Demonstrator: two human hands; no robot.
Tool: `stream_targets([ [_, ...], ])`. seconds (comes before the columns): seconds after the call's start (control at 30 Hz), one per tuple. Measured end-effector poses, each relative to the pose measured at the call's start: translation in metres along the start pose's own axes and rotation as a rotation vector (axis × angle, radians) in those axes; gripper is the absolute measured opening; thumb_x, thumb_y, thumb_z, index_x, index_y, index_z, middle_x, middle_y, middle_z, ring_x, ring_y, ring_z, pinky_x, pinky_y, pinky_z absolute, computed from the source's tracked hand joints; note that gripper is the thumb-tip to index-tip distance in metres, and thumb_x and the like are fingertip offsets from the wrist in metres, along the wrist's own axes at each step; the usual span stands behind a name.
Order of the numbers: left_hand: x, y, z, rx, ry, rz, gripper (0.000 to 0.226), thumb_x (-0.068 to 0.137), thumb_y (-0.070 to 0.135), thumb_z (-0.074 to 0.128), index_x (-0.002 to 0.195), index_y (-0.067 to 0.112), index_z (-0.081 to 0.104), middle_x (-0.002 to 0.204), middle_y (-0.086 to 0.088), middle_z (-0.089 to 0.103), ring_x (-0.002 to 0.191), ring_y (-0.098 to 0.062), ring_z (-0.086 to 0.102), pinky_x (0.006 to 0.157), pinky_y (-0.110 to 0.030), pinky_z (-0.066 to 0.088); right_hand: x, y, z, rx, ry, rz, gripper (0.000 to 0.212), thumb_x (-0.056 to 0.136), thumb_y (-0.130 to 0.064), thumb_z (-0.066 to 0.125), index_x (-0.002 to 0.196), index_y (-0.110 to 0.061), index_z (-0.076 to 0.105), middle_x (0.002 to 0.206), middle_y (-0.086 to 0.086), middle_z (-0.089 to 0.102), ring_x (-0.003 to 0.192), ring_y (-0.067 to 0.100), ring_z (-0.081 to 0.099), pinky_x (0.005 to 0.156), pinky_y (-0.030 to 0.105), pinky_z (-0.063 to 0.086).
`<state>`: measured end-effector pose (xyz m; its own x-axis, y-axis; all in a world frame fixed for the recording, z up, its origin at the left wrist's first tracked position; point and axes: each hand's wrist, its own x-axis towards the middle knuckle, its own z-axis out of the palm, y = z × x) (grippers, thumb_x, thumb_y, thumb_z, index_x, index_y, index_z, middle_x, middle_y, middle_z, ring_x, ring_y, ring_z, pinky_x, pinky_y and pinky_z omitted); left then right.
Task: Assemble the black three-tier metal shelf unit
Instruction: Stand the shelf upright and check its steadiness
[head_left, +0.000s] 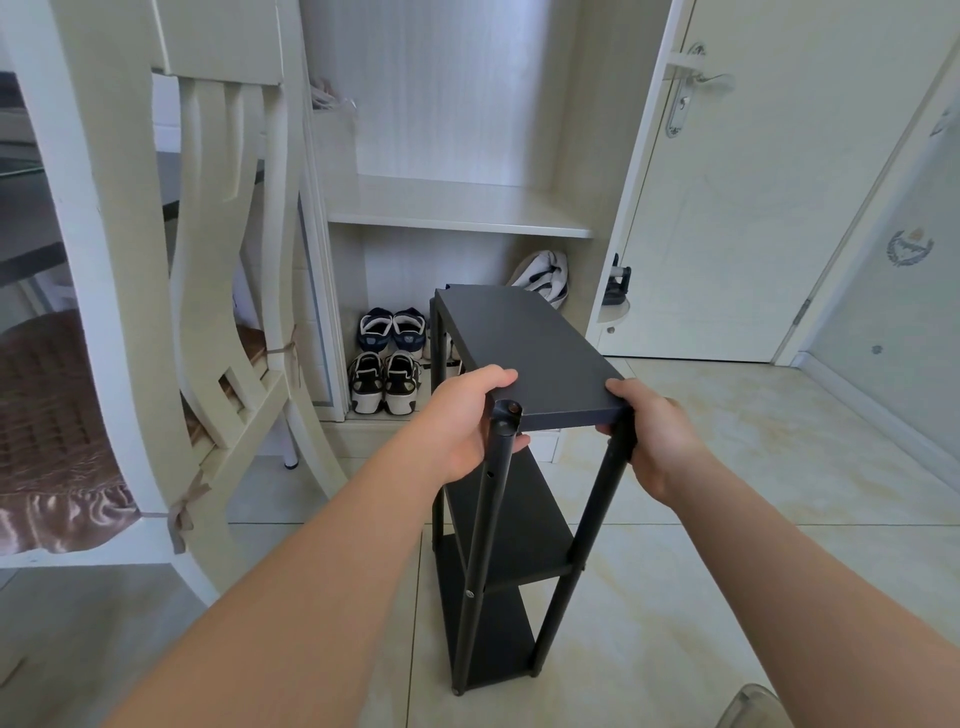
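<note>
The black three-tier shelf unit (524, 353) stands upright on the tiled floor, its narrow end toward me. Three dark boards sit between black round posts. My left hand (467, 421) grips the near left corner of the top board, thumb on top and fingers curled under beside the near left post (488, 525). My right hand (657, 431) grips the near right corner the same way, by the near right post (587, 540). A small brownish cap shows on the top of the left post.
A cream chair (171, 291) with a brown seat cushion stands close on the left. An open cream cabinet (457, 208) lies ahead, with pairs of sneakers (387, 364) on its floor. A closed door (743, 208) is at the right. Pale floor tiles (727, 519) spread around the unit.
</note>
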<state>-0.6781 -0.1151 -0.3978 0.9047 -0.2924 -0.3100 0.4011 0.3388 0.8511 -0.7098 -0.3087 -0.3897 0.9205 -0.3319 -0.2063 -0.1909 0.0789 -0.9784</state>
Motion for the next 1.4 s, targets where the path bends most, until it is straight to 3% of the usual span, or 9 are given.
stream_targets([
  [0.4,0.002,-0.005,0.003,-0.004,0.079,0.013,0.031,0.096,0.017,0.062,0.127,0.014,0.057,0.119,-0.01,0.07,0.106,-0.032,0.068,0.085,-0.057,0.058,-0.002,-0.001,0.001,-0.005,0.039,0.0,0.018,0.098,-0.026,0.062,0.09,-0.011,0.064,0.08,0.002,0.063,0.073,0.019,0.059,0.08,0.033,0.045],
  [0.53,0.003,-0.005,0.007,-0.014,0.163,-0.014,0.026,0.099,0.028,0.059,0.123,0.018,0.056,0.116,-0.007,0.069,0.102,-0.031,0.068,0.083,-0.057,0.058,-0.002,-0.001,0.003,-0.02,0.061,-0.007,0.021,0.098,-0.028,0.063,0.086,-0.01,0.063,0.079,0.002,0.063,0.071,0.019,0.059,0.081,0.035,0.045],
  [0.8,0.004,-0.008,0.011,0.029,0.213,-0.011,0.024,0.1,0.027,0.056,0.122,0.017,0.054,0.115,-0.007,0.068,0.097,-0.029,0.069,0.084,-0.055,0.058,-0.002,-0.002,0.004,-0.008,0.086,0.002,0.021,0.096,-0.023,0.065,0.08,-0.009,0.06,0.071,0.001,0.058,0.062,0.018,0.051,0.073,0.032,0.04],
  [1.3,-0.002,-0.009,0.01,0.044,0.19,-0.015,0.029,0.1,0.034,0.056,0.125,0.019,0.056,0.12,-0.005,0.068,0.105,-0.031,0.068,0.082,-0.053,0.059,0.007,-0.002,-0.002,0.064,0.066,0.07,0.012,0.095,-0.017,0.067,0.098,-0.007,0.063,0.08,0.001,0.063,0.07,0.018,0.054,0.076,0.032,0.044],
  [1.4,-0.004,-0.012,0.012,0.08,0.227,0.004,0.028,0.099,0.037,0.056,0.121,0.02,0.056,0.117,-0.002,0.067,0.105,-0.029,0.066,0.087,-0.053,0.057,0.006,-0.002,-0.002,0.113,0.038,0.092,0.006,0.097,-0.016,0.063,0.093,-0.011,0.064,0.076,-0.003,0.064,0.067,0.015,0.056,0.074,0.029,0.045],
])
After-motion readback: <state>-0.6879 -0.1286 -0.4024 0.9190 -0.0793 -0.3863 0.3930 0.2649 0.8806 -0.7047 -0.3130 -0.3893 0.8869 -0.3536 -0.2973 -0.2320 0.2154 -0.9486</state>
